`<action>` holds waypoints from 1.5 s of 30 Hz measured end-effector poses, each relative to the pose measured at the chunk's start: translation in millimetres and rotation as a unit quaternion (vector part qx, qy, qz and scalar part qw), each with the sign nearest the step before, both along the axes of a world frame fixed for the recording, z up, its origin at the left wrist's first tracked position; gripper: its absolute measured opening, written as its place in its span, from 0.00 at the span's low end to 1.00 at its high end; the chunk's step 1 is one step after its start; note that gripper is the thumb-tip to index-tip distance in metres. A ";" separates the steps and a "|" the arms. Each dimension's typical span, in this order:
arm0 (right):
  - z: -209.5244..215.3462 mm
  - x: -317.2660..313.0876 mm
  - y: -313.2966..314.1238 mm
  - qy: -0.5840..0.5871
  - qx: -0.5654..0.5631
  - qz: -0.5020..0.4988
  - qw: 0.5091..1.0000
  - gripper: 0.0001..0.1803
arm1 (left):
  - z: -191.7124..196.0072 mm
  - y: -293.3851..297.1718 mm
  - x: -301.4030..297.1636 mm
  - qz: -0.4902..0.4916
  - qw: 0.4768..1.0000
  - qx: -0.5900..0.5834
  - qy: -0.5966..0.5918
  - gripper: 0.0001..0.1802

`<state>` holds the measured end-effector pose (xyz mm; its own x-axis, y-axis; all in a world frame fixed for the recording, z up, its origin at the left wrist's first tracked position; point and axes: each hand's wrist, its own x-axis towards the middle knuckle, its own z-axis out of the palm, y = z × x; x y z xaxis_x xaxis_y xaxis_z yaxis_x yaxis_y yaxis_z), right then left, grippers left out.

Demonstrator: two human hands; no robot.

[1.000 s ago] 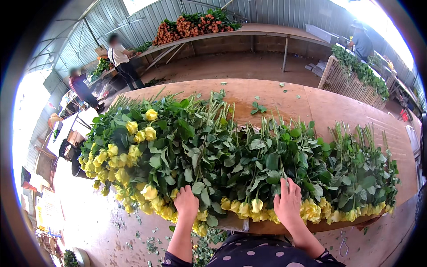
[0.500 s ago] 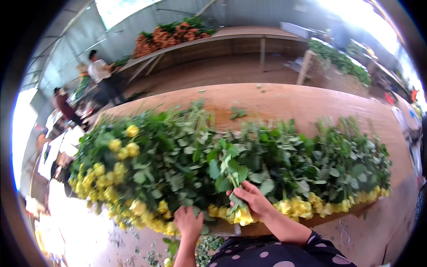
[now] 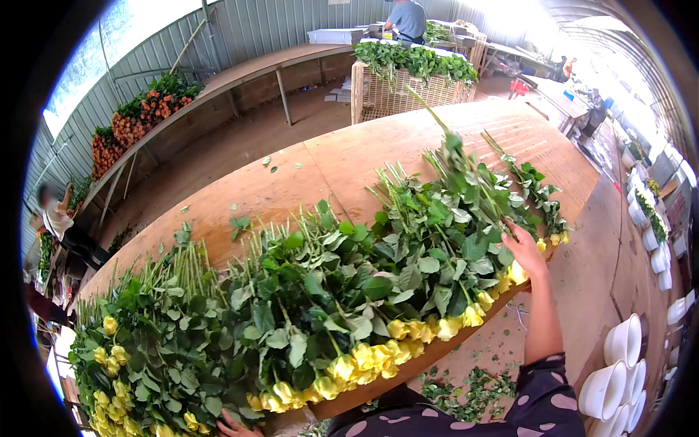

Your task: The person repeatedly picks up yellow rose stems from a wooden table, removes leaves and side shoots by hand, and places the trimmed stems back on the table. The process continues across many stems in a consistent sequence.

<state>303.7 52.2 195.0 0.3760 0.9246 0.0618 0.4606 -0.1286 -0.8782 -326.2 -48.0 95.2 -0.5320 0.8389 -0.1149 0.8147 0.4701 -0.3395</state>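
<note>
Yellow roses [image 3: 364, 360] lie side by side in a long row on a wooden table [image 3: 291, 167]. Their blooms hang toward my side and their leafy stems point away. At the right part of the row, my right hand [image 3: 523, 246] is closed around a leafy yellow rose [image 3: 457, 154], whose bare stem end sticks up past the others. Low at the bottom edge, my left hand [image 3: 237, 428] rests by the leaves and blooms with its fingers stretched out; the picture's edge cuts off much of it.
A wicker crate [image 3: 378, 95] with green stems stands behind the table, near a person in a blue shirt [image 3: 408, 20]. Orange flowers [image 3: 145, 116] lie on a back bench. White buckets [image 3: 608, 390] stand at right. Cut leaves [image 3: 473, 393] litter the floor. Another person [image 3: 62, 218] stands far left.
The view has swung to the right along the table. My right hand has carried the rose to the row's right part. My left hand has dropped to the bottom edge.
</note>
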 end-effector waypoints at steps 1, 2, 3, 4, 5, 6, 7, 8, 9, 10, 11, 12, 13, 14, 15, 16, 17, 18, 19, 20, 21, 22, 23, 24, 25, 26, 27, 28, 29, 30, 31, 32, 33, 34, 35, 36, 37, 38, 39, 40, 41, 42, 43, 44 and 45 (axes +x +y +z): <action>-17.7 32.9 0.1 -0.010 -0.037 -0.029 0.999 0.22 | -8.7 4.2 -7.6 0.014 1.000 -0.005 0.010 0.35; -34.2 54.1 4.1 -0.073 -0.094 -0.051 0.992 0.22 | -26.1 0.5 -25.9 -0.050 0.990 -0.076 0.107 0.31; -40.9 77.5 4.9 -0.159 -0.211 -0.035 0.964 0.23 | -46.5 -6.8 -48.9 -0.056 0.992 -0.009 0.116 0.29; -75.1 116.0 -5.2 -0.183 -0.226 -0.050 0.956 0.24 | -35.5 0.0 -36.1 -0.057 0.994 0.028 0.092 0.26; -105.4 139.4 -12.0 -0.202 -0.239 -0.060 0.948 0.24 | -16.1 11.2 -24.8 -0.055 0.994 0.067 0.073 0.23; -109.5 129.9 -0.7 -0.211 -0.252 -0.061 0.943 0.24 | -1.4 12.1 -25.2 -0.014 0.996 0.086 0.007 0.28; -108.5 120.0 4.4 -0.222 -0.265 -0.067 0.936 0.24 | 9.5 13.3 -28.8 0.022 0.992 0.107 -0.062 0.33; -116.2 126.3 7.4 -0.199 -0.271 -0.063 0.940 0.23 | 16.3 10.2 -37.1 0.057 0.981 0.129 -0.132 0.40; -120.2 125.1 8.4 -0.277 -0.226 -0.066 0.932 0.24 | -10.5 -3.0 -87.6 0.010 0.979 0.156 -0.133 0.41; -119.8 120.5 7.0 -0.357 -0.181 -0.071 0.914 0.25 | 22.6 5.7 -67.0 0.067 0.972 0.132 -0.181 0.42; -110.2 122.2 5.1 -0.373 -0.229 -0.093 0.894 0.26 | 18.4 10.0 -81.3 0.044 0.969 0.130 -0.207 0.41; -83.0 94.7 13.4 -0.351 -0.271 -0.138 0.886 0.25 | 23.9 5.7 -93.0 0.007 0.962 0.157 -0.223 0.39; -48.6 46.5 19.6 -0.472 -0.263 -0.179 0.822 0.23 | 41.5 11.1 -94.6 -0.001 0.961 0.149 -0.235 0.37; -49.2 65.0 12.1 -0.407 -0.149 -0.174 0.884 0.23 | 44.6 15.9 -109.6 -0.029 0.953 0.185 -0.238 0.36; -29.4 38.3 11.2 -0.353 -0.062 -0.143 0.923 0.22 | 66.7 23.8 -113.1 -0.004 0.939 0.154 -0.307 0.35; -10.6 -10.4 12.7 -0.303 0.049 -0.115 0.945 0.20 | 75.8 22.6 -126.6 0.015 0.889 0.189 -0.418 0.32; 19.5 -87.5 15.0 -0.209 0.082 -0.059 0.973 0.19 | 88.5 23.1 -135.7 0.079 0.784 0.198 -0.583 0.26; 40.4 -156.2 13.7 -0.181 0.120 0.016 0.976 0.18 | 99.7 21.5 -153.8 0.129 0.723 0.180 -0.654 0.25; 49.2 -215.1 9.0 -0.057 0.105 0.127 0.985 0.16 | 104.8 15.7 -171.7 0.178 0.650 0.160 -0.722 0.25; 52.9 -283.7 -1.2 0.115 0.085 0.191 0.971 0.16 | 101.9 12.2 -182.0 0.201 0.674 0.153 -0.694 0.26; 45.4 -339.9 -6.5 0.269 0.059 0.324 0.905 0.21 | 97.8 14.1 -181.3 0.217 0.696 0.148 -0.669 0.28; 34.6 -394.0 -9.9 0.410 -0.011 0.421 0.809 0.26 | 97.9 13.8 -159.8 0.186 0.663 0.178 -0.703 0.31; 5.2 -440.8 -14.0 0.369 -0.122 0.491 0.779 0.27 | 88.5 16.8 -144.3 0.303 0.652 0.165 -0.675 0.31; -9.4 -487.1 -23.2 0.355 -0.234 0.456 0.782 0.26 | 81.5 22.0 -122.4 0.307 0.631 0.118 -0.702 0.32; -49.5 -521.8 -32.2 0.316 -0.237 0.426 0.814 0.28 | 98.7 26.0 -84.3 0.103 0.814 0.143 -0.553 0.28; -58.0 -548.5 -42.6 0.387 -0.308 0.369 0.787 0.29 | 100.4 28.8 -70.6 0.136 0.756 0.148 -0.623 0.29; -59.6 -564.0 -50.8 0.452 -0.374 0.308 0.749 0.30 | 83.4 25.5 -71.0 0.082 0.759 0.142 -0.630 0.27; -59.0 -570.6 -58.5 0.505 -0.344 0.295 0.735 0.30 | 74.9 23.1 -77.1 0.090 0.713 0.170 -0.675 0.26; -56.9 -574.6 -62.5 0.556 -0.311 0.280 0.718 0.29 | 69.2 21.9 -81.9 0.095 0.662 0.195 -0.717 0.25; -62.3 -559.2 -49.6 0.512 -0.441 0.320 0.664 0.32 | 66.7 24.4 -91.3 0.185 0.599 0.199 -0.753 0.24; -69.6 -549.3 -52.5 0.539 -0.370 0.280 0.703 0.33 | 72.2 30.8 -99.5 0.271 0.527 0.194 -0.782 0.22; -49.4 -539.7 -48.2 0.528 -0.360 0.280 0.717 0.32 | 48.7 27.1 -126.9 0.307 0.343 0.183 -0.869 0.21; -14.7 -527.6 -40.7 0.516 -0.350 0.277 0.731 0.31 | 61.4 27.0 -132.1 0.362 0.175 0.240 -0.884 0.24; 30.2 -516.3 -42.4 0.529 -0.290 0.255 0.755 0.31 | 66.9 23.3 -144.8 0.320 0.033 0.243 -0.915 0.25; 52.8 -499.0 -47.2 0.568 -0.246 0.260 0.741 0.34 | 69.3 22.1 -152.1 0.269 -0.112 0.234 -0.928 0.27; 75.4 -480.5 -51.3 0.608 -0.201 0.265 0.721 0.36 | 67.5 17.9 -152.4 0.227 -0.144 0.246 -0.931 0.28; 82.7 -457.0 -58.5 0.672 -0.165 0.293 0.660 0.42 | 66.4 16.2 -146.1 0.183 -0.173 0.246 -0.936 0.30; 92.2 -436.0 -69.2 0.673 -0.135 0.286 0.669 0.42 | 62.4 18.9 -131.7 0.130 -0.168 0.219 -0.952 0.32; 97.6 -417.6 -81.6 0.673 -0.104 0.278 0.677 0.42 | 62.9 19.9 -116.1 0.114 -0.113 0.205 -0.965 0.32; 94.5 -402.1 -85.5 0.649 -0.075 0.274 0.706 0.41 | 61.0 21.4 -101.3 0.081 -0.056 0.193 -0.976 0.33; 95.0 -384.5 -90.1 0.660 -0.080 0.231 0.711 0.39 | 58.9 22.2 -85.6 0.046 0.001 0.177 -0.983 0.33; 84.0 -380.4 -76.2 0.678 -0.095 0.217 0.696 0.37 | 55.5 8.2 -85.4 0.050 0.079 0.220 -0.971 0.32; 87.1 -368.6 -73.2 0.682 -0.081 0.177 0.705 0.35 | 54.0 7.3 -77.9 0.048 0.134 0.223 -0.964 0.31; 71.4 -344.8 -67.7 0.650 -0.075 0.191 0.731 0.32 | 49.7 3.8 -78.6 0.062 0.194 0.232 -0.951 0.29; 55.5 -326.3 -65.2 0.561 -0.093 0.096 0.817 0.30 | 44.9 3.4 -75.8 0.072 0.250 0.235 -0.937 0.28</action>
<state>-22.7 -12.9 250.5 -0.0540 0.9275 -0.3698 -0.5938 -0.3276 -0.7349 -402.0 -44.6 140.0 0.0576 0.9817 -0.1817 -0.6998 0.1696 0.6939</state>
